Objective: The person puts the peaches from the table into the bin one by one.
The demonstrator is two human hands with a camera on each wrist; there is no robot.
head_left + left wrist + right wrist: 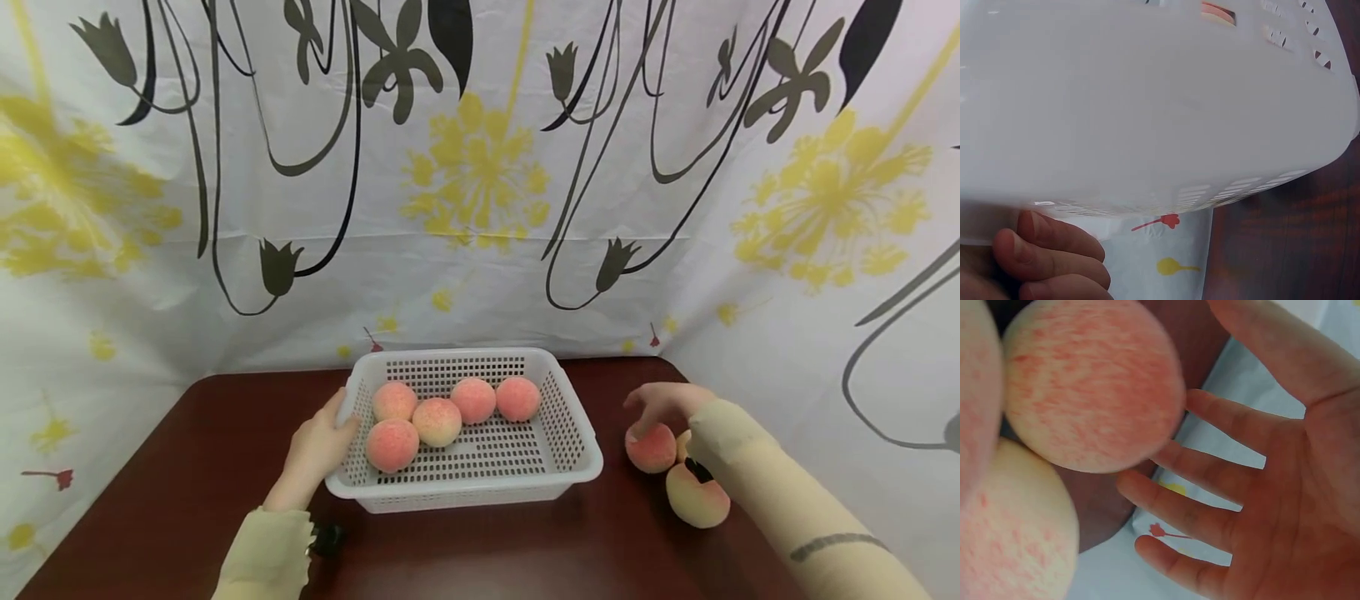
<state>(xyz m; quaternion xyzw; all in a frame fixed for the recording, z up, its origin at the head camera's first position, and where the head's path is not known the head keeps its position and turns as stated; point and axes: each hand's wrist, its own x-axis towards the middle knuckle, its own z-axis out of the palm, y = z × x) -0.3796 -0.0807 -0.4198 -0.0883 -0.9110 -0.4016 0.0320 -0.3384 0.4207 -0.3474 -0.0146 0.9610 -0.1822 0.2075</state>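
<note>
A white plastic basket (465, 486) stands on the table with several pink-and-yellow peaches (437, 422) inside, grouped toward its left and back. At its left side, my left hand (318, 446) grips the rim; curled fingers (1054, 250) show against the basket wall in the left wrist view. My right hand (669, 402) reaches over a reddish peach (651, 452) right of the basket. In the right wrist view its fingers are spread, the fingertips right at that peach (1094, 387). A paler peach (697, 500) lies nearer me, and another (682, 446) is mostly hidden by the right arm.
The dark red-brown table (465, 550) ends at the back against a white floral cloth (480, 292), which also hangs along both sides. A small black object (327, 538) shows beside the left sleeve.
</note>
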